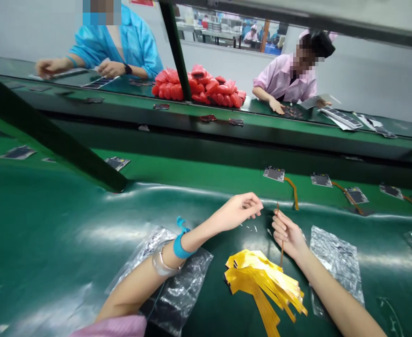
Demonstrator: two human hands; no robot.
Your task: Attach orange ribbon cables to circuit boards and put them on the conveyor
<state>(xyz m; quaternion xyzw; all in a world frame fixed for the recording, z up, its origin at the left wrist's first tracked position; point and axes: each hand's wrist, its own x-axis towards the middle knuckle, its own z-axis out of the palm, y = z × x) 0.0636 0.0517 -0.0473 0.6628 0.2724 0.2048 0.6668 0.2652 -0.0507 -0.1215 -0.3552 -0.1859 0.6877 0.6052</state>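
My right hand [289, 234] pinches a narrow orange-brown flex cable [282, 252], seen nearly edge-on and hanging down below the fingers. Just to its left, my left hand [245, 206] is held with fingers curled in; whatever is between the fingertips, if anything, does not show. A blue strap and a clear bangle circle the left wrist. Under the hands lies a fanned pile of yellow-orange flex cables [262, 281] with dark connector ends. Small white scraps [255, 228] are scattered on the green mat behind the pile.
Clear plastic bags [335, 262] lie on both sides. Along the green belt sit circuit boards [274, 173], several with flex cables attached. A dark post [68, 140] slants across the left. Two people work opposite, beside a heap of red pouches [209, 89].
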